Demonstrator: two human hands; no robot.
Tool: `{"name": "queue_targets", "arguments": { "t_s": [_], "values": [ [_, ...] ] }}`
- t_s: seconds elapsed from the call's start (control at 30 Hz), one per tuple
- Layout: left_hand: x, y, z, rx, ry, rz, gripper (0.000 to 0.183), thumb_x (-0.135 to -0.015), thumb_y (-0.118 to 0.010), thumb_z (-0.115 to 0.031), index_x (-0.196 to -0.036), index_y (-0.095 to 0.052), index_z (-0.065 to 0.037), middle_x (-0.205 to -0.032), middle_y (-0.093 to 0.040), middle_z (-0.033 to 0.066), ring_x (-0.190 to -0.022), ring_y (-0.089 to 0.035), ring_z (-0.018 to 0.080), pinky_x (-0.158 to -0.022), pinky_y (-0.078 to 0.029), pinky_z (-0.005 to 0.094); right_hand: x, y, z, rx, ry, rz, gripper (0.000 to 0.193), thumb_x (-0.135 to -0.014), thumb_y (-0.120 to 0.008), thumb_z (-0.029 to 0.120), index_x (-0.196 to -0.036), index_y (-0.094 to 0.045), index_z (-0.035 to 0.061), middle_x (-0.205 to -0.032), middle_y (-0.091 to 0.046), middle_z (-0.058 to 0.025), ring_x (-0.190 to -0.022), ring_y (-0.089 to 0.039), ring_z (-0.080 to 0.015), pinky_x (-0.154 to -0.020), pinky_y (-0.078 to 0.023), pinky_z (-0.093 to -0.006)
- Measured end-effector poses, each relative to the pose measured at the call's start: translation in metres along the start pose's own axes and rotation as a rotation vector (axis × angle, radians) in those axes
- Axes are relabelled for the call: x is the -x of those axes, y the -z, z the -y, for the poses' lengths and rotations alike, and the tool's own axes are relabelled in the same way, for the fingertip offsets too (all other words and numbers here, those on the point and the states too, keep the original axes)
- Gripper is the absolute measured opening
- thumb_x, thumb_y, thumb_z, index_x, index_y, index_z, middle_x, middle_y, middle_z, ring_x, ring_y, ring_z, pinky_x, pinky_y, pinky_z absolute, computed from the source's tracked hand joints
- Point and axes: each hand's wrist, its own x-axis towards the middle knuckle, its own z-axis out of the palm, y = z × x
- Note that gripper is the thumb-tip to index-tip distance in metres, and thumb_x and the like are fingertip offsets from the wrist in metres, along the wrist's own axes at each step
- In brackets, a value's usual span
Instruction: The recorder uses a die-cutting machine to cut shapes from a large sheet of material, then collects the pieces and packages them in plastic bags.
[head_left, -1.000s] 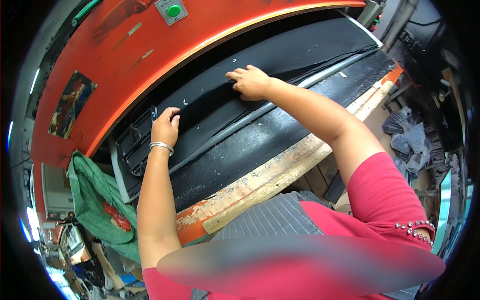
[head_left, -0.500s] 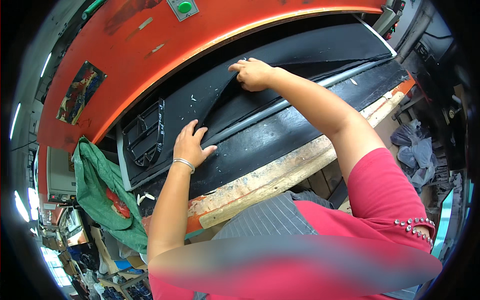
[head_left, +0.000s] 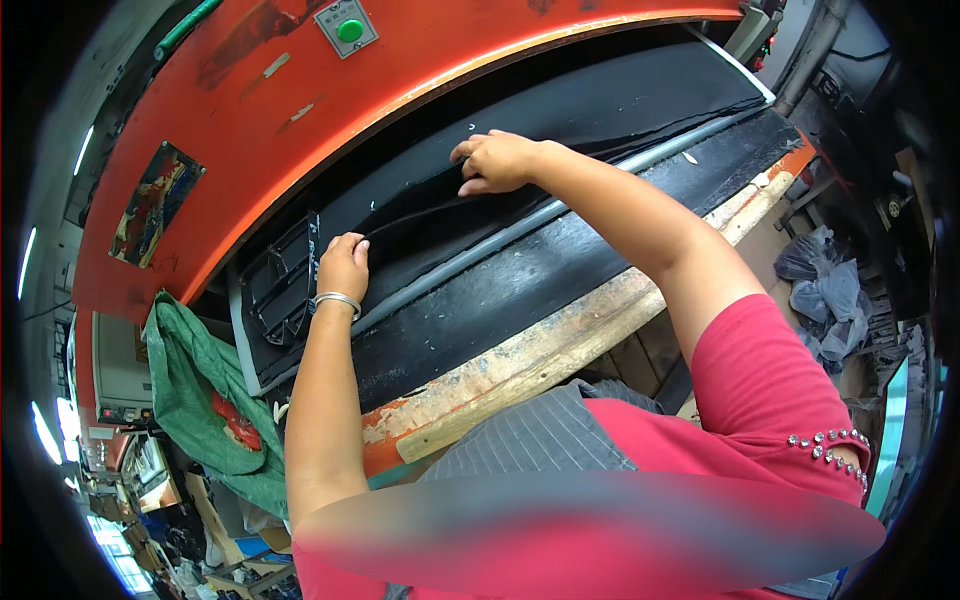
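A thin black sheet (head_left: pixel 610 95) lies in a grey-edged tray (head_left: pixel 470 262) under an orange machine. My right hand (head_left: pixel 497 163) has its fingers curled at the sheet's front edge, near the middle, and that edge is lifted. Farther left, my left hand (head_left: pixel 343 265) is closed with thumb and fingertips together on the same raised edge. Between the hands the edge runs as a loose, wavy line above a black surface beneath. Close beside my left hand, a black barred frame (head_left: pixel 283 280) lies at the tray's left end.
The orange machine (head_left: pixel 300 60) overhangs the tray's far side and carries a green button (head_left: pixel 350 31). A worn wooden bar (head_left: pixel 530 375) runs along the front. Green cloth (head_left: pixel 195 370) hangs at left; plastic bags (head_left: pixel 830 290) lie at right.
My left hand has moved away from me and slightly left, and its spread fingers have closed on the sheet's edge. The edge between my hands is raised farther back. My right hand lowered slightly.
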Motion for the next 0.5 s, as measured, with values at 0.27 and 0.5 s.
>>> {"name": "queue_targets", "arguments": {
  "t_s": [0.27,0.5],
  "values": [
    [-0.003,-0.003,-0.001,-0.006,0.021,0.045,0.017,-0.09,-0.056,-0.017,-0.096,-0.063,-0.002,-0.097,-0.063,0.019,-0.091,-0.06,0.0378,-0.083,-0.048,0.0417,0.022,-0.007,0.002,0.064,-0.012,0.1,0.073,-0.081,-0.055,0.066,-0.122,-0.061,0.0058,-0.142,-0.043,-0.0105,-0.134,-0.035,-0.0259,-0.106,-0.03,-0.046],
    [0.007,-0.008,0.001,0.03,0.009,0.051,0.018,-0.089,-0.058,-0.017,-0.095,-0.064,-0.002,-0.096,-0.063,0.0184,-0.091,-0.061,0.0369,-0.081,-0.048,0.0403,0.011,-0.014,0.002,0.014,-0.13,0.095,0.046,-0.087,-0.056,0.049,-0.114,-0.067,0.0136,-0.136,-0.048,-0.0085,-0.125,-0.044,-0.025,-0.1,-0.036,-0.0434]
  ]
}}
